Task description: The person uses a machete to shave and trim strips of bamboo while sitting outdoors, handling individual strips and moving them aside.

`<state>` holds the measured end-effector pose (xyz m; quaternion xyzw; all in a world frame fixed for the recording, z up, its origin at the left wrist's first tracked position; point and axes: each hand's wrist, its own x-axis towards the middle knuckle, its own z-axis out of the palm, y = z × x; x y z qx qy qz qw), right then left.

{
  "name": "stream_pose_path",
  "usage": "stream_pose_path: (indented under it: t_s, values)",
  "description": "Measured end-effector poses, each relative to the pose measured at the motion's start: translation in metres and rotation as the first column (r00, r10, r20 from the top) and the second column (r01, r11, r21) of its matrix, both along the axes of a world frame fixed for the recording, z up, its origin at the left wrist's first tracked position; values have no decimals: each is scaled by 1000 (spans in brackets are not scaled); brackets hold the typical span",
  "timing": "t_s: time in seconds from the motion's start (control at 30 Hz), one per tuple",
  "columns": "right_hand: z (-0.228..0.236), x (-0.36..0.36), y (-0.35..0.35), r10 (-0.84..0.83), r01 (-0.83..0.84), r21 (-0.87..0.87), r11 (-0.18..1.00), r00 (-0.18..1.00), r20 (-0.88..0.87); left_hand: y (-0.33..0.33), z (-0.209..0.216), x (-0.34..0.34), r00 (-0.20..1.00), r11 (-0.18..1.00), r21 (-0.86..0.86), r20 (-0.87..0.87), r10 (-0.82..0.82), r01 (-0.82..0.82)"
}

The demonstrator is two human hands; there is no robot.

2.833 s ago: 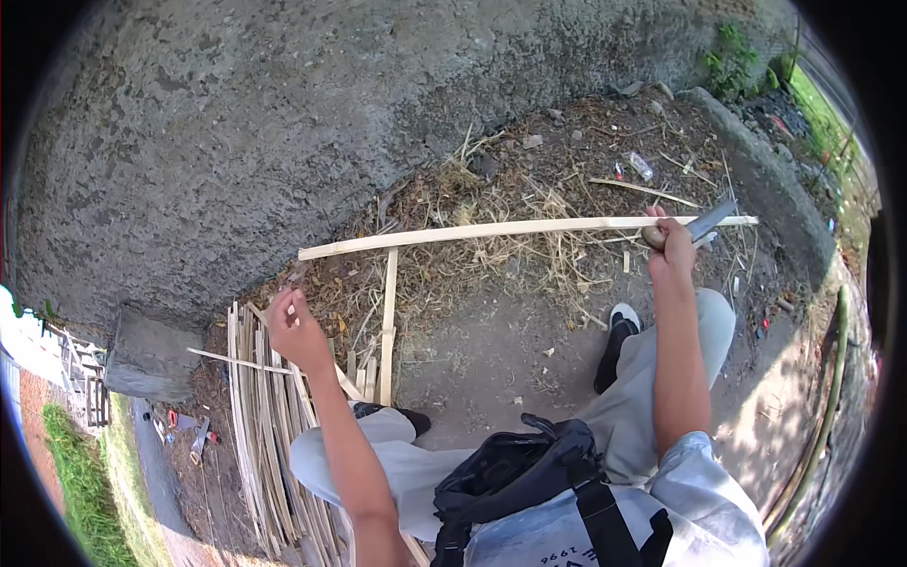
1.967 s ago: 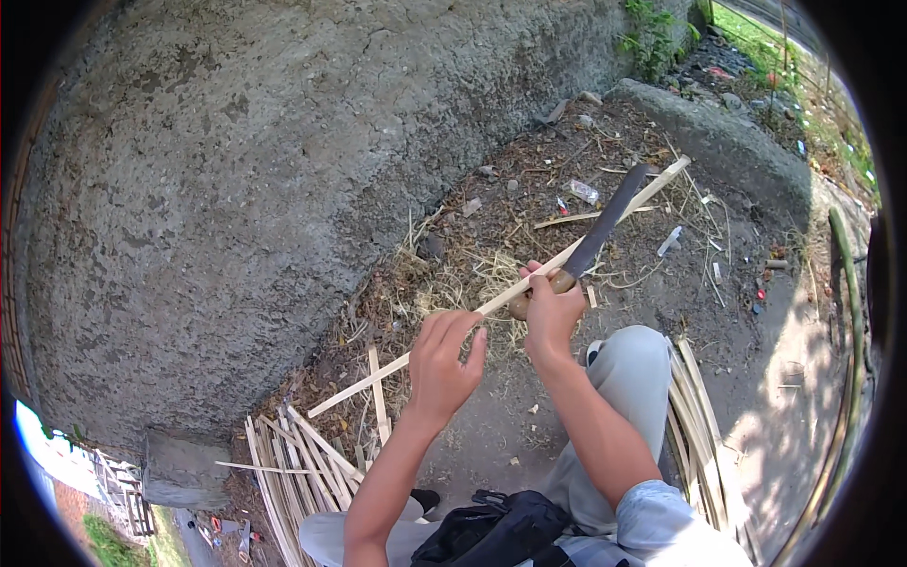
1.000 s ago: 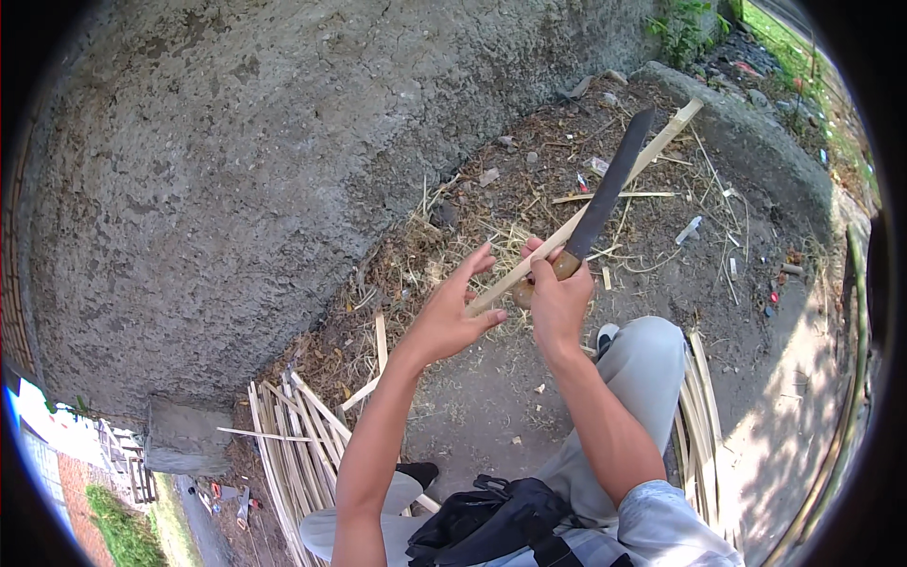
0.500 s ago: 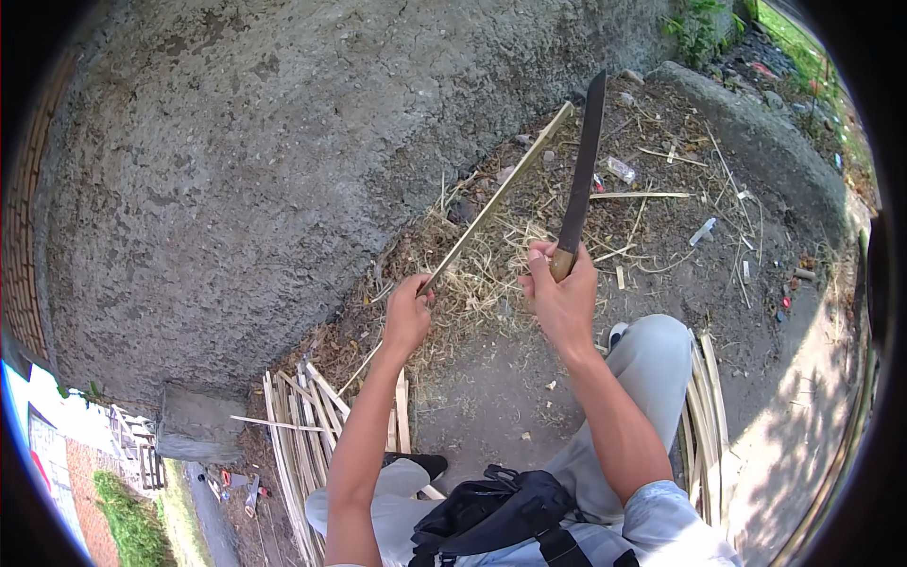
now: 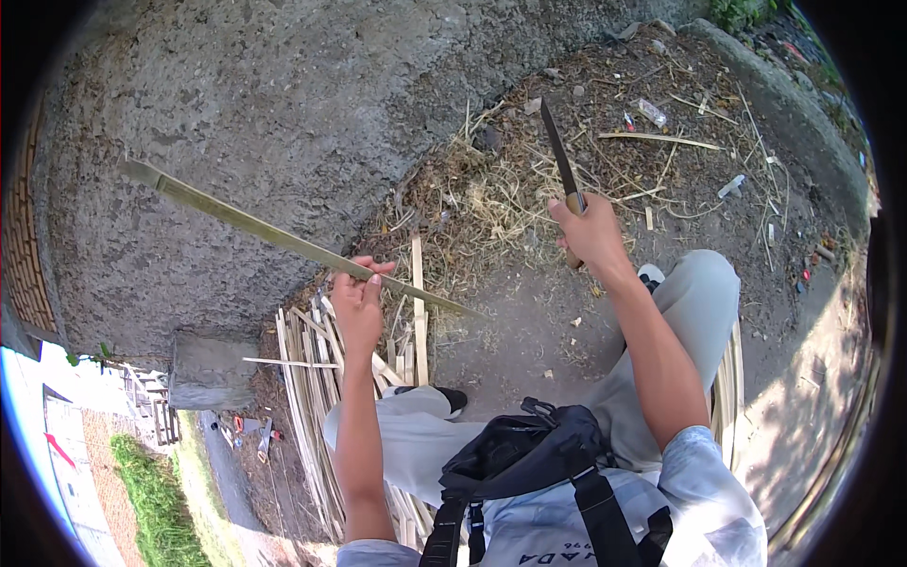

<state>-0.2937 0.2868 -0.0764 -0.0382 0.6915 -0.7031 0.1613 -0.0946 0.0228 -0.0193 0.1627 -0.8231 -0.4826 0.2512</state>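
Note:
My left hand (image 5: 359,307) pinches a long flat bamboo strip (image 5: 255,225) near its middle. One end of the strip reaches up and left across the rough wall, and the other points toward the ground between my legs. In my right hand (image 5: 593,231) is a machete (image 5: 559,151), gripped round its wooden handle. Its dark blade tilts up and slightly left, apart from the strip. Below my left hand, a bundle of pale bamboo strips (image 5: 300,378) lies beside my left leg.
A rough grey wall (image 5: 236,113) rises at the left and ahead. Shavings (image 5: 496,203) litter the soil by its foot. More strips (image 5: 729,378) lie past my right knee. A clear plastic bottle (image 5: 652,112) and a concrete ledge (image 5: 775,94) are at the far right.
The strip has swung from pointing up and right to pointing up and left, with my left hand now near its middle. My right hand has moved slightly right and up with the machete, whose blade tips left.

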Motion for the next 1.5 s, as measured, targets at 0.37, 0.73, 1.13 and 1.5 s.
stream_pose_path:
  t_s: [0.37,0.73,1.13,1.5]
  values:
    - [-77,52,-34,409,-253,630,734,906,-112,-6,-44,46,924,935,308,-278,264,-175]
    - [-149,106,-33,705,-528,759,381,697,132,-33,-31,119,781,773,634,-470,411,-26]
    - [-188,161,-7,872,-656,693,298,482,82,-13,-36,150,680,706,683,-429,595,-187]
    - [-225,142,7,711,-540,832,127,634,304,-29,-42,155,644,624,753,-376,667,-207]
